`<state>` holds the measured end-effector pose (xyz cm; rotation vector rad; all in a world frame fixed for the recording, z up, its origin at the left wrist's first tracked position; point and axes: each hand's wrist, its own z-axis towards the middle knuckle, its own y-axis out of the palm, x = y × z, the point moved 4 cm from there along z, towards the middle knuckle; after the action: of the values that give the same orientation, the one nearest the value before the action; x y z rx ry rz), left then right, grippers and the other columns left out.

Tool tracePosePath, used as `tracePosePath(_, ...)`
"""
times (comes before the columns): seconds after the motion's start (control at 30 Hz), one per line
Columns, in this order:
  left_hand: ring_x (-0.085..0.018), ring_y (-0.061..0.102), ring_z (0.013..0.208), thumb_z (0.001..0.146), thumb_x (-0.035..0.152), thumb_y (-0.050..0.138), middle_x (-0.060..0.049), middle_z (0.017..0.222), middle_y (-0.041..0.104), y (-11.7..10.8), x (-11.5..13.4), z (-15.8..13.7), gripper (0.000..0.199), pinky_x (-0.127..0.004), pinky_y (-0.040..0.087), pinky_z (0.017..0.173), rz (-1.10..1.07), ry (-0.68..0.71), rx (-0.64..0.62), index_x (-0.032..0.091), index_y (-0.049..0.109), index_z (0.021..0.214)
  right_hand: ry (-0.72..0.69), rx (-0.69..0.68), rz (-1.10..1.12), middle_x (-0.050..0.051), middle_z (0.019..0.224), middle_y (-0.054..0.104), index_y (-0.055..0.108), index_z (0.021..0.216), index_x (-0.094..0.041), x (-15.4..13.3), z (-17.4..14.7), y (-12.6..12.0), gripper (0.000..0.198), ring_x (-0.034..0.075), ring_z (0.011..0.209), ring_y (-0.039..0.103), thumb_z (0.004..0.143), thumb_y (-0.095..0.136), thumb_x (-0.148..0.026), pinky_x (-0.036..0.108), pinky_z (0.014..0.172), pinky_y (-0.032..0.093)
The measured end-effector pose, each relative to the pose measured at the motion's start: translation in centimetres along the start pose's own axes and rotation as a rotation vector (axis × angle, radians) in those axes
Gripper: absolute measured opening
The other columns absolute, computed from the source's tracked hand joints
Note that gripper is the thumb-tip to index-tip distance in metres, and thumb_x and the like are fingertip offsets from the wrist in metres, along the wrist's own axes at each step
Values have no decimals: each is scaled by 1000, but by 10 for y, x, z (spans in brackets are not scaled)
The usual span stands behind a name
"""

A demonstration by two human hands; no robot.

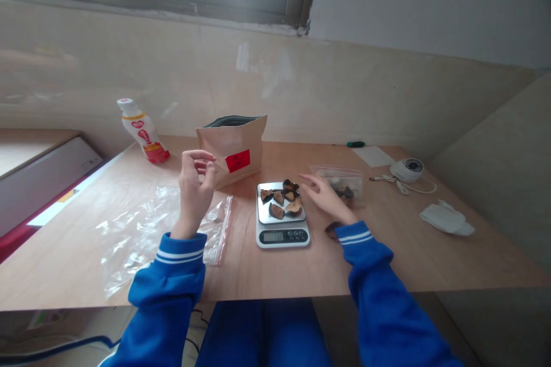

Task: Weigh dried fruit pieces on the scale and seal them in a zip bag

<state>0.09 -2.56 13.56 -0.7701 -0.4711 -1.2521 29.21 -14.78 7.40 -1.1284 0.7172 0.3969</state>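
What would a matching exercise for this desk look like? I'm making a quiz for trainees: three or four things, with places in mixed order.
Things:
1. brown paper pouch with red label
2. white plastic bottle with red base
3. dark dried pieces
4. white dome camera

Places:
A. far right of the table
B. on the silver digital scale
C. behind the left hand
D. far left corner

Pairs: 1-C, 2-D, 3-B, 4-A

Blue white-striped sleeves [181,252], red-labelled tan bag [232,149]
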Motion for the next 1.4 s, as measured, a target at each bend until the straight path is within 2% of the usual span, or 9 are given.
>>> tracePosePath(0.13,-17,62,66,89,35,50,-3,85,64,-15,15,-37,16,-30,52,56,81,-73,-335,24,60,97,39,112,-40,9,128,61,60,124,-23,2,-53,-22,39,26,120,52,91,48,-41,48,102,42)
tracePosePath(0.23,-19,64,68,90,37,48,-4,89,65,-24,-2,-83,19,-34,55,59,192,-113,-340,27,62,96,67,267,-110,10,121,64,65,113,-24,1,-107,-25,31,28,116,53,92,47,-40,50,101,41)
tracePosePath(0.3,-24,66,89,90,36,46,-7,104,65,-22,-22,-110,23,-39,57,76,291,-81,-356,27,63,103,107,342,-111,11,113,66,66,107,-24,0,-142,-19,29,28,110,57,94,44,-38,50,96,43)
tracePosePath(0.37,-30,63,106,86,36,50,-11,111,64,-18,-40,-128,27,-46,53,90,386,-9,-400,24,63,107,134,344,-74,11,111,67,67,104,-26,0,-167,-9,27,29,108,57,95,44,-38,50,94,44)
tracePosePath(0.47,-32,62,106,85,37,51,-12,113,65,-15,-59,-136,29,-48,52,91,473,-6,-472,22,64,106,159,297,-32,9,108,67,68,101,-28,-3,-185,5,26,29,107,58,95,45,-37,49,91,46)
tracePosePath(0.7,-28,64,91,90,43,44,-7,91,69,-20,-35,-123,32,-42,52,83,388,-170,-540,22,69,92,100,121,147,4,110,64,66,103,-28,-53,-173,28,25,22,110,57,97,42,-29,38,95,46)
tracePosePath(0.83,-23,66,88,87,49,53,-5,100,71,-23,-4,-124,33,-35,53,75,213,-273,-356,24,68,102,66,-18,307,4,113,63,62,111,-27,-99,-154,56,26,20,112,56,98,40,-29,34,95,46)
tracePosePath(0.97,-19,64,83,82,49,63,-4,98,72,-21,20,-130,32,-32,53,74,53,-260,-222,24,68,102,121,-1,462,8,114,64,57,120,-21,-128,-129,82,31,20,104,60,97,42,-36,33,90,48)
tracePosePath(1.4,-20,66,90,84,49,61,-6,95,71,-16,13,-145,31,-31,50,79,-125,-368,-72,20,66,94,202,22,673,3,78,66,64,82,-17,-139,-116,104,24,14,67,56,86,61,-41,25,63,44)
